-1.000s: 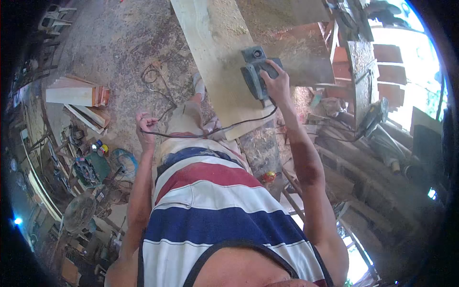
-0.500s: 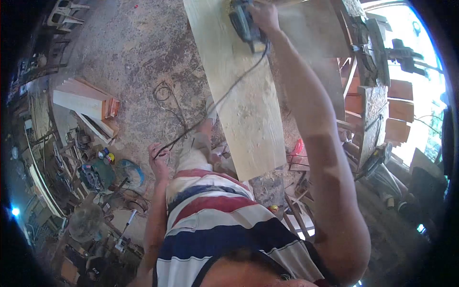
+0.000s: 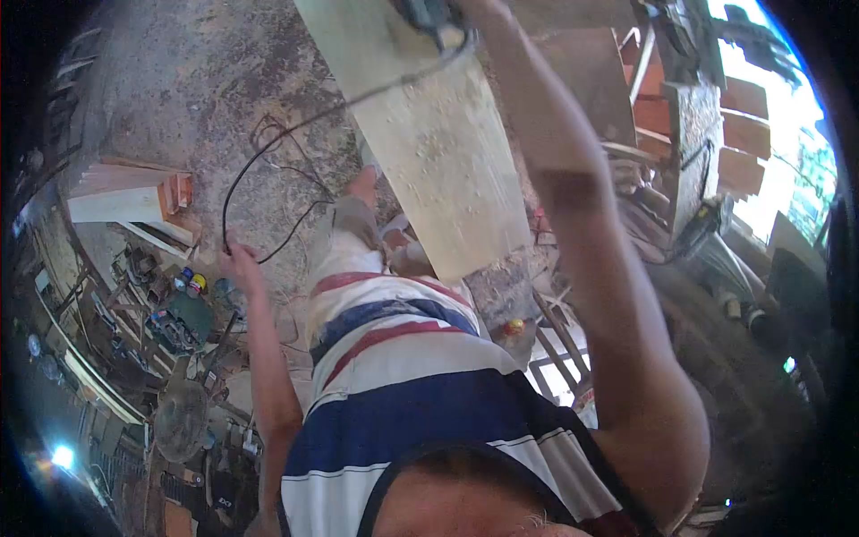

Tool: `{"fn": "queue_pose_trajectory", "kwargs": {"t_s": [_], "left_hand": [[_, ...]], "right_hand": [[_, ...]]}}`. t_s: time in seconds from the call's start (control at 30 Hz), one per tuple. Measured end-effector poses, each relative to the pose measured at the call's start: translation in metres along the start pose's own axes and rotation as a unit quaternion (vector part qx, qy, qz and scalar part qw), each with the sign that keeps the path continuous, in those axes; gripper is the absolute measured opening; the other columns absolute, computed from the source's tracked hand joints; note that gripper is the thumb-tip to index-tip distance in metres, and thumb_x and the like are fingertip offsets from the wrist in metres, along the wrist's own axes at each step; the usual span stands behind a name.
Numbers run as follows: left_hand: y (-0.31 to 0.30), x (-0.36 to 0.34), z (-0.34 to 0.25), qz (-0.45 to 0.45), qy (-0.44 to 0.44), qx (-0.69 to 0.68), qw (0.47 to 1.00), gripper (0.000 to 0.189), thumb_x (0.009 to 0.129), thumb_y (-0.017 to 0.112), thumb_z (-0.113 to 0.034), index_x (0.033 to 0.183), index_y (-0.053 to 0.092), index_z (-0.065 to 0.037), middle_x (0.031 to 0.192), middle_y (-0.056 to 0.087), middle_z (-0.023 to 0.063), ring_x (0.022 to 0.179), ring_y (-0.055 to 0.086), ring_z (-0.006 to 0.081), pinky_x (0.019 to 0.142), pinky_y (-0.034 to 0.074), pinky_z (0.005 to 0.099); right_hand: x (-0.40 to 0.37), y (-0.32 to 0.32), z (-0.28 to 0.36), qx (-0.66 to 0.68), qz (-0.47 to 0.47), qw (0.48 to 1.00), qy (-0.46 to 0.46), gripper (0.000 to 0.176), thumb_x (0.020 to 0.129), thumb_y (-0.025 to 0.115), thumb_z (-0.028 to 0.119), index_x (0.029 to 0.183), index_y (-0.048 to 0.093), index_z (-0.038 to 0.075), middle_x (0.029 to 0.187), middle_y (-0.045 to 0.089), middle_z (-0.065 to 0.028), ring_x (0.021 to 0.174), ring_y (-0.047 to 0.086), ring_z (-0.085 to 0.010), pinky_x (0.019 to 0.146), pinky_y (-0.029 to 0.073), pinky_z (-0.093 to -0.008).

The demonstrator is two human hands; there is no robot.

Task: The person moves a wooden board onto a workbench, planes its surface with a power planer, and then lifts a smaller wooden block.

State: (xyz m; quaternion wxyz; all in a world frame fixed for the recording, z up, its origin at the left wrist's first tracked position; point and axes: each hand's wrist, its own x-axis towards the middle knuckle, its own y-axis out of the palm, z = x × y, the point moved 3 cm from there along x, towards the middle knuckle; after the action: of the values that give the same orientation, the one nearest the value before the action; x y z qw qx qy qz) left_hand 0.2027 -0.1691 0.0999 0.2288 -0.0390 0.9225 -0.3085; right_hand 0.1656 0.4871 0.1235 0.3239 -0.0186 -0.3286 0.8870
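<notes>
A pale wide board [image 3: 438, 170], strewn with wood shavings, slants from the top of the view toward my legs. On its far end is a dark electric planer [image 3: 428, 16], partly cut off by the top edge. My right hand [image 3: 483, 9] grips the planer, its fingers mostly out of view. Off to the left, my left hand [image 3: 242, 261] is closed around the black power cord [image 3: 304, 127]. The cord arcs from the planer over the board to this hand, then loops down toward the floor.
Stacked cut boards [image 3: 125, 195] lie on the floor at left, above a clutter of tools and a round fan-like object [image 3: 181, 419]. At right stand a timber bench [image 3: 693, 161] and more wood pieces [image 3: 744, 130]. Shavings cover the floor [image 3: 206, 89].
My right hand and the planer have moved farther along the board, toward the top edge. My left hand has swung out leftward with the cord, and the view has shifted.
</notes>
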Motion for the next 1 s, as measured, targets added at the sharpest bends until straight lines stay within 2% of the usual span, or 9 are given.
{"fn": "queue_pose_trajectory", "kwargs": {"t_s": [0.13,0.23,0.27,0.37,0.47,0.67,0.73,0.87,1.0], "left_hand": [[-0.014,-0.005,0.047,0.002,0.044,-0.089,0.995,0.021,0.106,0.058,-0.019,0.118,0.067,-0.004,0.073,0.062,0.0071,0.061,0.057,0.0150,0.059,0.046,0.0322],[-0.010,-0.012,0.089,0.105,0.054,0.021,0.993,0.023,0.102,0.058,-0.014,0.121,0.067,-0.003,0.078,0.066,0.0090,0.065,0.062,0.0163,0.062,0.049,0.0331],[-0.005,-0.023,0.084,0.126,0.124,0.038,0.984,0.024,0.103,0.057,-0.014,0.122,0.067,-0.004,0.079,0.067,0.0088,0.067,0.063,0.0168,0.063,0.050,0.0334],[0.025,-0.084,0.061,0.194,0.283,0.077,0.936,0.025,0.105,0.056,-0.014,0.126,0.067,-0.006,0.081,0.069,0.0074,0.070,0.067,0.0179,0.067,0.052,0.0342],[0.036,-0.124,0.039,0.266,0.305,0.105,0.908,0.025,0.109,0.055,-0.016,0.129,0.067,-0.009,0.077,0.068,0.0047,0.070,0.067,0.0167,0.068,0.053,0.0335],[0.049,-0.124,0.035,0.268,0.147,0.024,0.952,0.032,0.114,0.052,-0.031,0.128,0.070,-0.008,0.070,0.064,0.0027,0.065,0.062,0.0084,0.062,0.049,0.0258],[0.043,-0.120,0.019,0.235,0.110,-0.016,0.966,0.036,0.114,0.051,-0.033,0.127,0.070,-0.006,0.071,0.064,0.0031,0.062,0.059,0.0069,0.060,0.047,0.0240],[0.020,-0.093,0.039,0.195,0.152,-0.116,0.962,0.036,0.113,0.051,-0.031,0.126,0.069,-0.002,0.074,0.064,0.0053,0.058,0.057,0.0085,0.058,0.047,0.0248],[-0.012,-0.091,0.056,0.151,0.156,-0.099,0.971,0.036,0.112,0.052,-0.028,0.128,0.069,-0.002,0.075,0.063,0.0059,0.056,0.057,0.0101,0.057,0.046,0.0249]], "right_hand": [[-0.222,-0.076,0.022,0.027,0.003,0.995,0.093,0.045,0.093,0.077,0.027,0.130,0.073,0.001,0.116,0.078,-0.0252,0.113,0.076,-0.0367,0.097,0.059,-0.0440],[-0.388,-0.131,0.033,-0.017,0.023,0.989,0.146,0.054,0.092,0.082,0.019,0.141,0.069,0.003,0.138,0.073,-0.0226,0.130,0.070,-0.0356,0.112,0.052,-0.0400],[-0.441,-0.149,0.040,0.025,0.024,0.981,0.191,0.055,0.091,0.082,0.011,0.143,0.068,0.003,0.142,0.071,-0.0222,0.136,0.066,-0.0320,0.117,0.048,-0.0392],[-0.594,-0.192,0.034,0.037,0.029,0.958,0.284,0.054,0.093,0.079,0.007,0.146,0.066,0.003,0.142,0.071,-0.0218,0.133,0.067,-0.0265,0.116,0.049,-0.0414],[-0.656,-0.208,0.045,0.073,-0.004,0.933,0.354,0.056,0.091,0.079,0.006,0.146,0.066,0.005,0.140,0.072,-0.0200,0.129,0.070,-0.0295,0.112,0.052,-0.0431],[-0.546,-0.191,0.040,0.059,0.023,0.954,0.293,0.051,0.096,0.078,0.008,0.145,0.066,0.002,0.137,0.073,-0.0193,0.125,0.070,-0.0235,0.108,0.054,-0.0383],[-0.507,-0.171,0.019,-0.007,-0.030,0.981,0.191,0.050,0.093,0.079,0.021,0.140,0.070,0.008,0.115,0.079,-0.0241,0.111,0.078,-0.0343,0.098,0.059,-0.0418],[-0.400,-0.146,0.018,0.043,-0.023,0.982,0.183,0.047,0.090,0.077,0.027,0.133,0.074,0.007,0.112,0.078,-0.0277,0.106,0.077,-0.0416,0.093,0.059,-0.0438],[-0.289,-0.111,-0.001,-0.037,-0.064,0.996,0.046,0.044,0.092,0.075,0.028,0.129,0.074,0.002,0.115,0.078,-0.0249,0.103,0.077,-0.0391,0.095,0.061,-0.0437]]}}
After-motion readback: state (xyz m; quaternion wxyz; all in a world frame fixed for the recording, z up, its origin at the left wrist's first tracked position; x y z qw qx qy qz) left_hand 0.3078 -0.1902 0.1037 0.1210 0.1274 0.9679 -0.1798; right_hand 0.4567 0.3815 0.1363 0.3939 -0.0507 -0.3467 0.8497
